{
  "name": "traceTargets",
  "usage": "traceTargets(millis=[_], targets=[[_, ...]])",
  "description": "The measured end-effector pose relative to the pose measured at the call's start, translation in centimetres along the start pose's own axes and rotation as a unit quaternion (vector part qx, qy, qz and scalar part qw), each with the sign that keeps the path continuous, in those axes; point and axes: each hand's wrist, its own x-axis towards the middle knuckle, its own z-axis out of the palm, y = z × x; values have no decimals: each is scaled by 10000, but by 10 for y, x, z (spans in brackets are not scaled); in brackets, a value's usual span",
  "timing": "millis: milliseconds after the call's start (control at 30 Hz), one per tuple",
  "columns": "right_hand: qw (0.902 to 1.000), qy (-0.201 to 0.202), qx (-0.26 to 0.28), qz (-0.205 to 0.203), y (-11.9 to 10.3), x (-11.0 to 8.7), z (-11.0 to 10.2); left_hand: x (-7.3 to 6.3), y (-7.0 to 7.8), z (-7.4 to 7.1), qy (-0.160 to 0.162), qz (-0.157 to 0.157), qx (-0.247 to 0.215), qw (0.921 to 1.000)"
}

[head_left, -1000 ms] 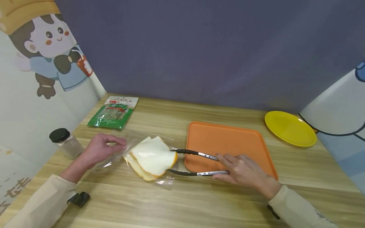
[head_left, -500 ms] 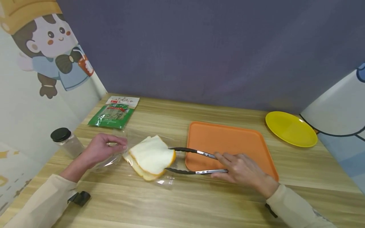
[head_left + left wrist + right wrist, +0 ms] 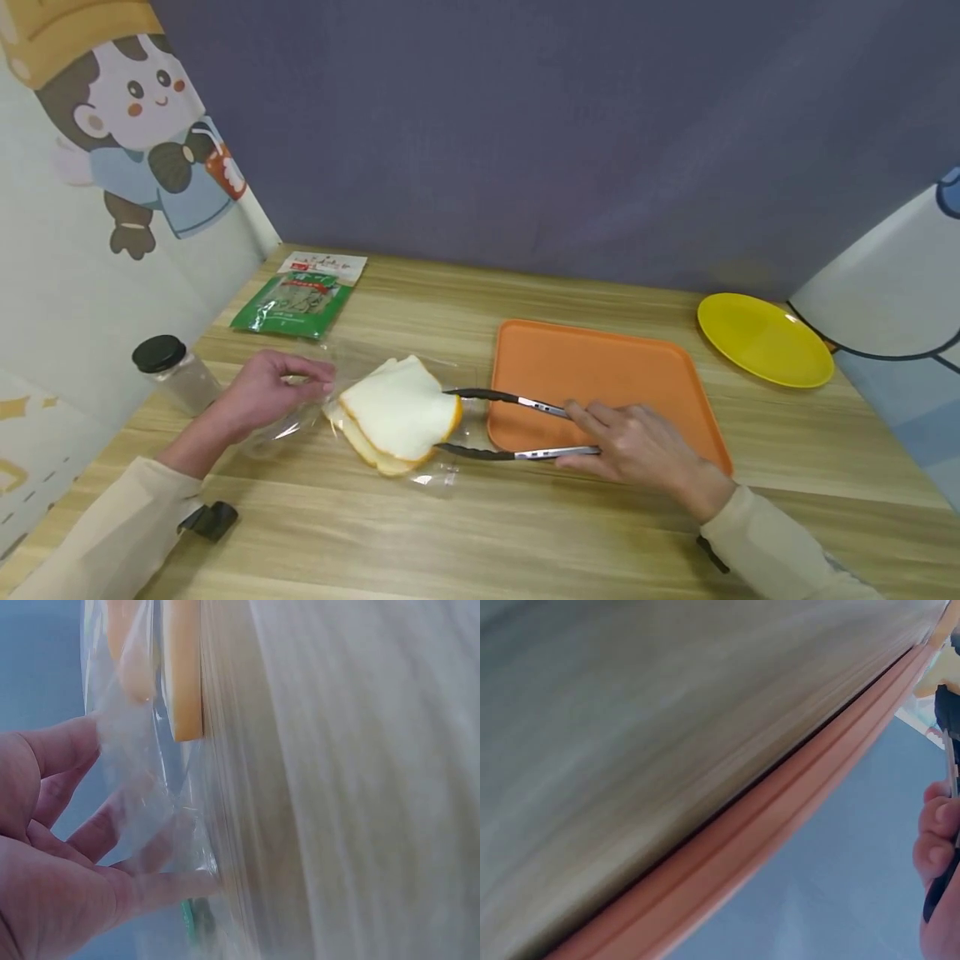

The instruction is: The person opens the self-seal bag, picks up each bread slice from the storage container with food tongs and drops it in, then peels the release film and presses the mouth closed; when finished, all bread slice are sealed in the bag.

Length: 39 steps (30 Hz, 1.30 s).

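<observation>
Slices of white bread (image 3: 401,412) with brown crust lie overlapped in a clear plastic bag (image 3: 438,477) left of centre. My left hand (image 3: 273,396) is at the bag's left end. In the left wrist view its fingers (image 3: 64,746) are spread against the film, some seen through it. My right hand (image 3: 637,446) holds metal tongs (image 3: 543,454) with black ends, their two arms apart. The tongs' ends reach the right corner of the top slice, one at each side; whether they press on it I cannot tell. The right wrist view shows curled fingers (image 3: 936,832) on the tongs.
An orange tray (image 3: 592,367) lies under the right hand and tongs. At the back right is a yellow plate (image 3: 765,340). A green food packet (image 3: 292,304) lies at the back left, over a white one. A black-lidded jar (image 3: 183,379) stands behind the left forearm.
The right hand and tongs have shifted very slightly left along with the top slice. The left hand is almost still.
</observation>
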Motion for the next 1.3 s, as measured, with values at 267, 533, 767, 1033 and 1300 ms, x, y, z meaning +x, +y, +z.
traceTargets(millis=[267, 533, 767, 1033, 1300], targets=[[9987, -421, 175, 232, -2, -2, 4, 0, 1, 1, 34, -19, -22, 10000], [9988, -355, 272, 188, -5, 2, 8, -1, -1, 2, 12, 32, -63, 10000], [9975, -538, 402, 217, -5, 0, 11, -2, -1, 2, 15, 31, -122, 9999], [9961, -727, 390, 304, -5, -3, 9, -1, 1, 1, -12, -108, 61, 9999], [9977, -467, 361, 336, -3, -9, 4, -2, 5, 0, 4, -82, 48, 10000]])
